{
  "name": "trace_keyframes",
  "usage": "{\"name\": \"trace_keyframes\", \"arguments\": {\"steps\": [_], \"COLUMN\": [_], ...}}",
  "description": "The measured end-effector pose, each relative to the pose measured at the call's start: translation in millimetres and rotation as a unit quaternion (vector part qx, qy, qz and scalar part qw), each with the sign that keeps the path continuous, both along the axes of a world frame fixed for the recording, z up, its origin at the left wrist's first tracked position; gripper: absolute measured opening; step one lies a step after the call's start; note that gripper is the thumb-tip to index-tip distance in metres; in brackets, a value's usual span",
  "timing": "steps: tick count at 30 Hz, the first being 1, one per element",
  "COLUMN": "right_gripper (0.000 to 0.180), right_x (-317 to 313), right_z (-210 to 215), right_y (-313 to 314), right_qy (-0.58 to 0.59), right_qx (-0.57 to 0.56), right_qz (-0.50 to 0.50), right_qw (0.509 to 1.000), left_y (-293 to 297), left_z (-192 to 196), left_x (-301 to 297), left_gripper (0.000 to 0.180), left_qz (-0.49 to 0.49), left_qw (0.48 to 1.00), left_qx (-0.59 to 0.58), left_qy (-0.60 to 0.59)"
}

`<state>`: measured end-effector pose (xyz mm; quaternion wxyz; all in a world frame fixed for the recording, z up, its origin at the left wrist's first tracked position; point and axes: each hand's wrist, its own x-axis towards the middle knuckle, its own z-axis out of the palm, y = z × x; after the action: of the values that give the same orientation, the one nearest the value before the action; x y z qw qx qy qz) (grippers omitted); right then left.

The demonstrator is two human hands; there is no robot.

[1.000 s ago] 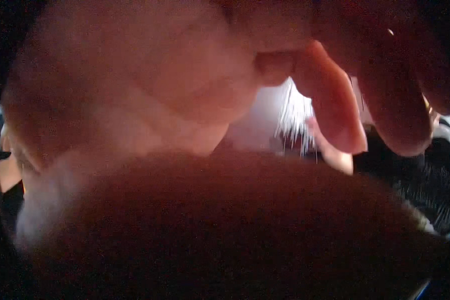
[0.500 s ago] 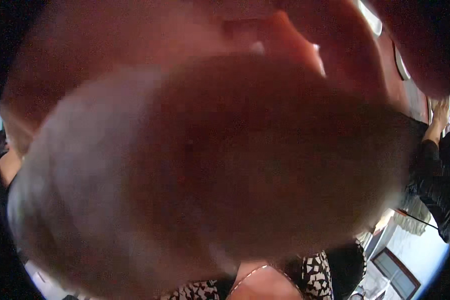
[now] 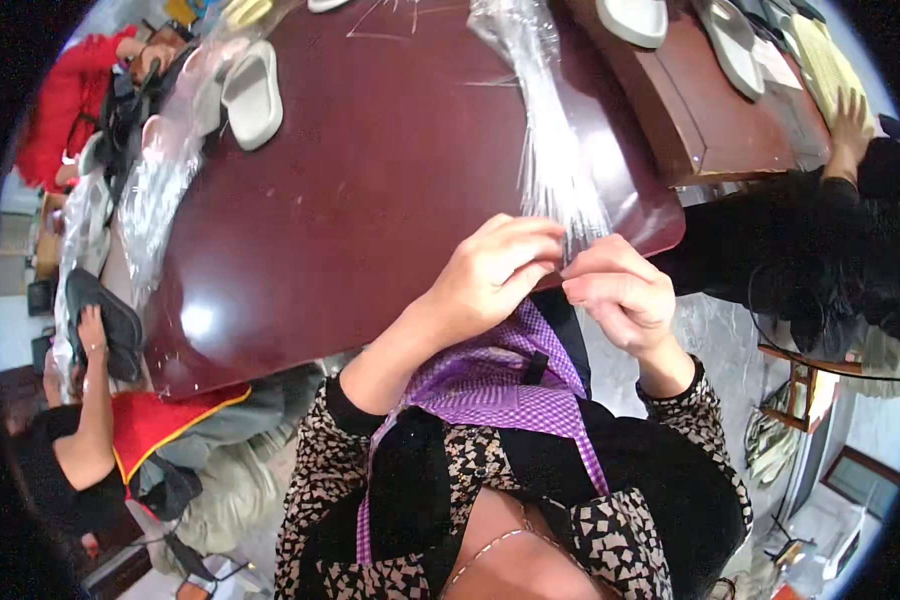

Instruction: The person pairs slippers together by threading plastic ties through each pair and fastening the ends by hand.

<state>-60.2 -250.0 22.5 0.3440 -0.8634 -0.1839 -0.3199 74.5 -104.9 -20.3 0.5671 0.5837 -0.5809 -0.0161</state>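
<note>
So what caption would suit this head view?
Left hand and right hand pinch a clear plastic bag at the edge of a dark red table.

A pale shoe sole (image 3: pixel 252 92) lies on the dark red table (image 3: pixel 370 180), beside crinkled clear wrapping (image 3: pixel 160 200).

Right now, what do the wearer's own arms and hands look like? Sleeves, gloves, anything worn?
Both hands are bare: left hand, right hand, with no gloves, and no rings or watch that I can make out. Both forearms are uncovered; the black sleeves with a pale speckled print are pushed up toward the elbows. A purple checked apron with a black strap covers the chest.
</note>
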Motion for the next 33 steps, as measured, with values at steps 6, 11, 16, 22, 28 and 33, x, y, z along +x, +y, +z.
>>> {"name": "trace_keyframes", "arguments": {"steps": [6,11,16,22,28,33], "right_gripper": [0.020,0.038,0.049,0.049,0.050,0.047], "right_x": [1.2,52.6,84.7,86.3,81.4,78.5], "right_z": [12.3,6.7,-26.1,-32.5,-41.7,-45.8], "right_y": [-17.4,-42.1,-61.5,-75.8,-68.3,-70.8], "right_qy": [0.075,0.091,0.140,0.195,0.183,0.171], "right_qx": [0.058,-0.126,-0.310,-0.339,-0.340,-0.347], "right_qz": [0.032,-0.027,-0.078,-0.102,-0.102,-0.133], "right_qw": [0.995,0.987,0.937,0.915,0.917,0.913], "left_y": [1.0,19.7,38.3,84.4,127.3,146.8], "left_z": [-18.8,-17.3,-26.6,-42.6,-57.5,-57.4], "left_x": [-17.0,-26.0,-37.1,-50.9,-66.8,-77.2], "left_gripper": [0.011,0.009,0.008,0.006,0.005,0.005], "left_qz": [0.014,0.039,-0.035,-0.067,-0.031,-0.001], "left_qw": [0.999,0.960,0.893,0.829,0.783,0.751], "left_qx": [0.011,0.026,-0.083,-0.115,-0.148,-0.184], "left_qy": [0.029,0.277,0.440,0.544,0.604,0.635]}}
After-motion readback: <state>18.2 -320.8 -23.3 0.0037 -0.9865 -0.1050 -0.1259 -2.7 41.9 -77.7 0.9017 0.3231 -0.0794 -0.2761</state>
